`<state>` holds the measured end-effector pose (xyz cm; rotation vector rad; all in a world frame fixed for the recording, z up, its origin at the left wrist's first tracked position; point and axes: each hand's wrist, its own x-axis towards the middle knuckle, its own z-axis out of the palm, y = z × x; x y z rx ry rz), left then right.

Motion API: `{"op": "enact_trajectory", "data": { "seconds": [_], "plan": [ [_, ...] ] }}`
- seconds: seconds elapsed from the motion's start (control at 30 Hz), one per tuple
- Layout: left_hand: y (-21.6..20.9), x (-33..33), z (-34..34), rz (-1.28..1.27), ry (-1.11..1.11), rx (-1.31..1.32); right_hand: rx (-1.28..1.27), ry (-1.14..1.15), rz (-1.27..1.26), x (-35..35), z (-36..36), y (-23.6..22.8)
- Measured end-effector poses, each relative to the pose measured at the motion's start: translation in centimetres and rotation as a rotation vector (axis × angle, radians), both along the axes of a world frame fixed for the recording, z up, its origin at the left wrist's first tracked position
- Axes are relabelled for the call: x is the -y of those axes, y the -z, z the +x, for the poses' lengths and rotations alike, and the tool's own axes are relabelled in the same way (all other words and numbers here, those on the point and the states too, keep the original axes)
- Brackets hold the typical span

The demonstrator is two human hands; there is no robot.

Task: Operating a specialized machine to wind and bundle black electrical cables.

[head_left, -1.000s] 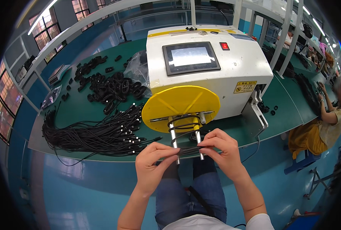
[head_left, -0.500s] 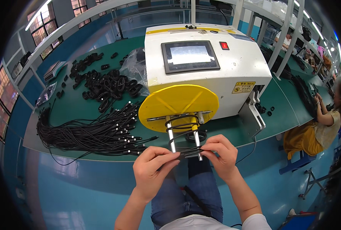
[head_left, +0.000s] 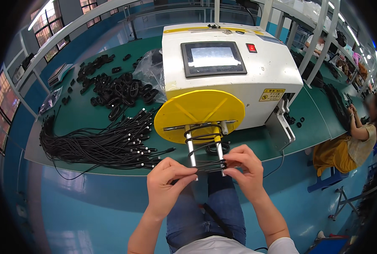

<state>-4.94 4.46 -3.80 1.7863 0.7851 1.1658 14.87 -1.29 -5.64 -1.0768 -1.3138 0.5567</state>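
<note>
A black cable (head_left: pixel 209 167) loops around the two metal posts that stick out from a yellow disc (head_left: pixel 197 103). Its outer turns lie near the tips of the posts, while further turns sit loosely closer to the disc. My left hand (head_left: pixel 167 183) pinches the coil at the left post (head_left: pixel 191 151), thumb against fingers. At the right post (head_left: pixel 220 153), my right hand (head_left: pixel 245 170) grips the coil's other side between thumb and fingers. The disc is mounted on the front of a white winding machine (head_left: pixel 235 89) with a screen (head_left: pixel 214 58) and a red switch (head_left: pixel 251 48).
A long bundle of straight black cables (head_left: pixel 95 146) lies on the green table (head_left: pixel 80 122) to the left. Behind it are piled coiled cables (head_left: pixel 123 89) and a clear plastic bag (head_left: pixel 150 74). A metal bracket (head_left: pixel 281 127) stands at the machine's right. Another person (head_left: pixel 362 135) sits far right.
The coil turns between my hands look more spread out along the posts. My right hand has risen slightly, and both hands still pinch the cable. The view has shifted a little.
</note>
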Motion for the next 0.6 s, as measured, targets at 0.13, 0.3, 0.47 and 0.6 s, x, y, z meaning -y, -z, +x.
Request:
{"op": "enact_trajectory", "data": {
  "seconds": [0.13,0.3,0.47,0.6],
  "plan": [
    [0.3,0.0,-0.2,-0.205,0.062,0.152,0.149,0.029,-0.126,0.3,-1.1,-1.9],
    [1.2,0.1,0.4,-0.280,0.103,0.284,0.372,0.151,-0.016,0.7,-2.2,-3.0],
    [1.2,0.3,1.2,-0.552,0.144,0.579,0.371,0.183,-0.016,0.7,-2.0,-3.3],
    [1.6,0.1,0.7,-0.666,0.234,0.557,0.413,0.145,-0.043,0.0,-0.1,-3.8]
  ]
}}
